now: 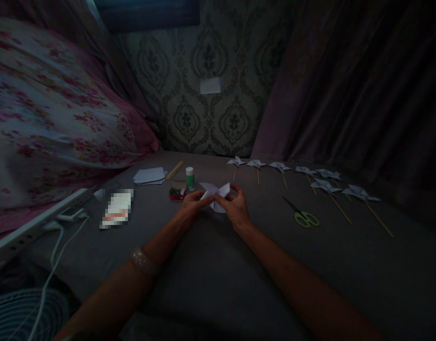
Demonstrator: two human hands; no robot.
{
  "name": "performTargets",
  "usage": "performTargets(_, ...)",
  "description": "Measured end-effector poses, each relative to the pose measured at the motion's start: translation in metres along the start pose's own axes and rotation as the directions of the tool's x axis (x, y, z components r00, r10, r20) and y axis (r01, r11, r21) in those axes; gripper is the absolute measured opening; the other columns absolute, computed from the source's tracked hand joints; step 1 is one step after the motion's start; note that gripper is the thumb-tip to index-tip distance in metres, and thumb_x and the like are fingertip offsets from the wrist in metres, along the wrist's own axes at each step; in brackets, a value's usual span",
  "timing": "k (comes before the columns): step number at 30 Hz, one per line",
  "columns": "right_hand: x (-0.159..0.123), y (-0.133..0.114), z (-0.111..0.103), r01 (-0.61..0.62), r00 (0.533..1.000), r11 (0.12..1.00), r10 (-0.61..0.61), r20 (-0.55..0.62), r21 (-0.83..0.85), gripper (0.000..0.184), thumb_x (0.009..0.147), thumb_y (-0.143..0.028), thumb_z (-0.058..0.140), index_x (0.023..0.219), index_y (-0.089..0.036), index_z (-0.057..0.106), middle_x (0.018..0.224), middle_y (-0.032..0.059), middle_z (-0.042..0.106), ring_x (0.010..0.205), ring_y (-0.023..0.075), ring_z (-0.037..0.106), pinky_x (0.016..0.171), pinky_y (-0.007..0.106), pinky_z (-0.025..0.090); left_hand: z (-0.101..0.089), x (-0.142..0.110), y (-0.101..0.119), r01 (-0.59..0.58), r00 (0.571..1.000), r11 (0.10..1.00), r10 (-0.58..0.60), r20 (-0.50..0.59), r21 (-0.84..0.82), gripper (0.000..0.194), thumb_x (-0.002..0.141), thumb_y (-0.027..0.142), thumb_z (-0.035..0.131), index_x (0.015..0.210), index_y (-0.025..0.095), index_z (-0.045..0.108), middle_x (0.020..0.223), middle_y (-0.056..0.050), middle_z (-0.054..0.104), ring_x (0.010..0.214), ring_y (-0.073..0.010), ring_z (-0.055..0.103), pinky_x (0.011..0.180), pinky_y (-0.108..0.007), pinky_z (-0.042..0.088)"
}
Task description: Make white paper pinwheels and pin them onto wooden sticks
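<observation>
Between my two hands is a white paper pinwheel [218, 206], its blades folded toward the centre and a pair of points sticking up. My left hand [193, 203] grips its left side, thumb pressed near the middle. On the opposite side my right hand [236, 204] pinches the paper, with its thumb also near the centre and a finger behind the top right point. No stick shows on this piece. Just beyond my left hand are a small red box [177, 193] of tiny items and a green glue stick [190, 179] with a white cap, standing upright.
Finished pinwheels on sticks [360, 192] lie in a row at the back right. Green-handled scissors [306, 219] rest nearer, right of my hand. At the back left are stacked white papers [149, 175] and thin wooden sticks [175, 170]. A white power strip [36, 222] runs along the left edge.
</observation>
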State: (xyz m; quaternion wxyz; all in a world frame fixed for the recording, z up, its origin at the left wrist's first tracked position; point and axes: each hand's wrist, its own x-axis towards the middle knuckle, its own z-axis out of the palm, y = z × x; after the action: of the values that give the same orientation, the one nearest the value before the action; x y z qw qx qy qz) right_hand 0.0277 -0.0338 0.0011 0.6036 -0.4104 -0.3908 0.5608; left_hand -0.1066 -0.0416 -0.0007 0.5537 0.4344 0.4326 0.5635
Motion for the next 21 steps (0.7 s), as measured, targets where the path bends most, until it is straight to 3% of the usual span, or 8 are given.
performTargets(2, 0.0011, 0.001, -0.0005, -0.015, 1.0, 1.0, 0.015, 0.022, 0.007, 0.071, 0.047, -0.028, 0.082, 0.109, -0.019, 0.047, 0.077, 0.0006, 0.069, 0.072, 0.0184, 0.067, 0.068, 0.03, 0.051, 0.0006, -0.0004, 0.0004, 0.008, 1.0, 1.0, -0.008, -0.001, 0.002, 0.046, 0.047, 0.035, 0.086, 0.086, 0.013, 0.073, 0.077, -0.007, 0.073, 0.076, -0.0215, 0.067, 0.074, -0.031, 0.05)
performTargets(7, 0.0031, 0.0052, -0.003, -0.011, 0.995, 0.999, 0.016, 0.096, -0.051, 0.036, 0.052, -0.034, 0.078, 0.079, -0.014, 0.064, 0.078, 0.0041, 0.071, 0.07, 0.0169, 0.065, 0.068, 0.029, 0.05, 0.0023, -0.0021, 0.0014, 0.048, 0.999, 0.999, -0.048, -0.026, -0.008, 0.042, 0.047, 0.033, 0.086, 0.082, 0.013, 0.074, 0.073, -0.006, 0.072, 0.07, -0.02, 0.067, 0.071, -0.03, 0.05)
performTargets(21, 0.0058, 0.0083, -0.0044, 0.042, 0.996, 0.996, -0.036, 0.082, -0.082, 0.033, 0.05, -0.039, 0.078, 0.073, -0.017, 0.066, 0.071, 0.0011, 0.069, 0.066, 0.0148, 0.062, 0.064, 0.027, 0.047, 0.0044, -0.0028, 0.006, 0.135, 0.99, 0.99, -0.133, -0.043, 0.042, 0.035, 0.053, 0.029, 0.084, 0.083, 0.015, 0.074, 0.077, -0.006, 0.073, 0.068, -0.0175, 0.066, 0.065, -0.026, 0.049)
